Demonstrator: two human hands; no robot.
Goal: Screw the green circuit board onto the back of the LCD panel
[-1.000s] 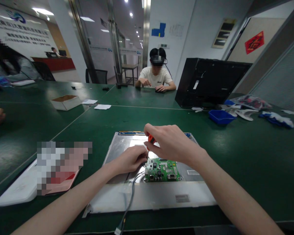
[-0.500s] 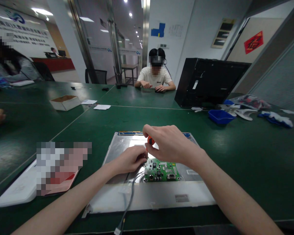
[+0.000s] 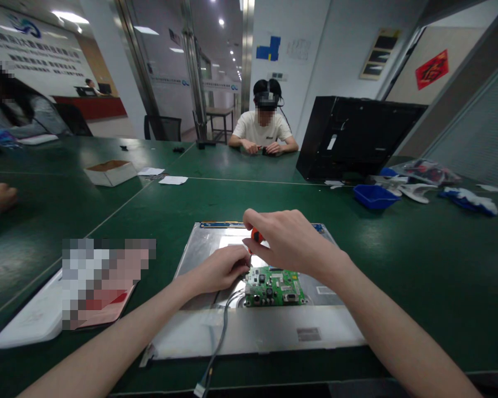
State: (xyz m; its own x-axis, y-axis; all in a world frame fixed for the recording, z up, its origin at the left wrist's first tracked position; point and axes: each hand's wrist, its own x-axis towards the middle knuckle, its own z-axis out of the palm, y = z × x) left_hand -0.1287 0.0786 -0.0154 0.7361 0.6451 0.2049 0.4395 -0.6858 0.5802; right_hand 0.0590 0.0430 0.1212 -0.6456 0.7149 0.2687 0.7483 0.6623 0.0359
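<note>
My right hand (image 3: 290,240) is closed around the orange and black handle of a screwdriver (image 3: 256,235), held upright over a green circuit board (image 3: 274,287). The screwdriver's lower end is mostly hidden by my fingers. Beside it, at the board's upper left corner, my left hand (image 3: 226,268) has its fingertips pinched together; what they hold is hidden. The board lies on the metal back of a flat display panel (image 3: 282,331). From the board's left side a grey cable (image 3: 223,326) runs toward me, ending in a white connector (image 3: 199,390) near the table's front edge.
Left of the panel lie a white case (image 3: 29,320) and a pink object (image 3: 108,309), partly blurred. Farther off stand an open box (image 3: 110,176), a black monitor (image 3: 361,138) and a blue tray (image 3: 375,197), with gloves (image 3: 468,202) at right. Other people sit around the green table (image 3: 419,265).
My right fingers have shifted slightly on the screwdriver handle, while my left hand stays at the board's corner. At the far left, another person's hand has moved a little to the right.
</note>
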